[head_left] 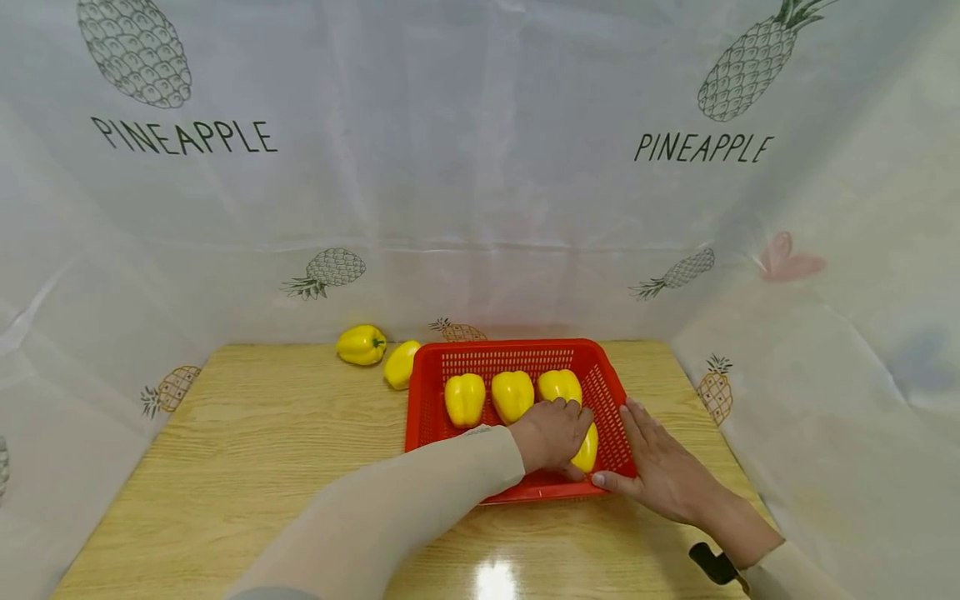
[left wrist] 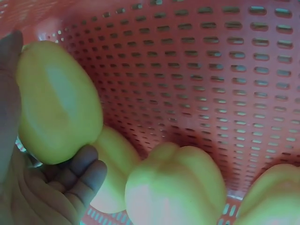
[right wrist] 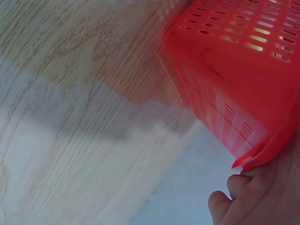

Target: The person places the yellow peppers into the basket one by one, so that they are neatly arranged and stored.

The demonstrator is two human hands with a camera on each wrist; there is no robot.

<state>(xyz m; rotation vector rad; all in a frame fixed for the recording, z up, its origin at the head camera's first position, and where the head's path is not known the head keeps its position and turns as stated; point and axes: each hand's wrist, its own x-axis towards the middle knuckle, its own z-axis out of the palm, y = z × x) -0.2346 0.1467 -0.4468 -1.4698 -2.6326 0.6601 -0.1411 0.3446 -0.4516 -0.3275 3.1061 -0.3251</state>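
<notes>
Inside the red plastic basket [head_left: 420, 421], my left hand [head_left: 553, 435] holds a yellow bell pepper [head_left: 587, 450] near the front right corner. The left wrist view shows this held pepper [left wrist: 58, 103] between thumb and fingers, tilted above another pepper [left wrist: 112, 168]. A row of yellow peppers, among them one at left [head_left: 465, 400], one in the middle [head_left: 513, 396] and one at right [head_left: 560, 385], sits along the back. My right hand [head_left: 667, 471] rests on the basket's front right corner, its fingers extended along the right rim and the thumb touching the front rim.
Outside the basket, two more yellow peppers lie at the back left: one by the curtain [head_left: 362, 345], the other against the basket's left side [head_left: 402, 365]. The wooden table [head_left: 262, 442] meets a pale pineapple-print curtain [head_left: 450, 192] behind and at the sides.
</notes>
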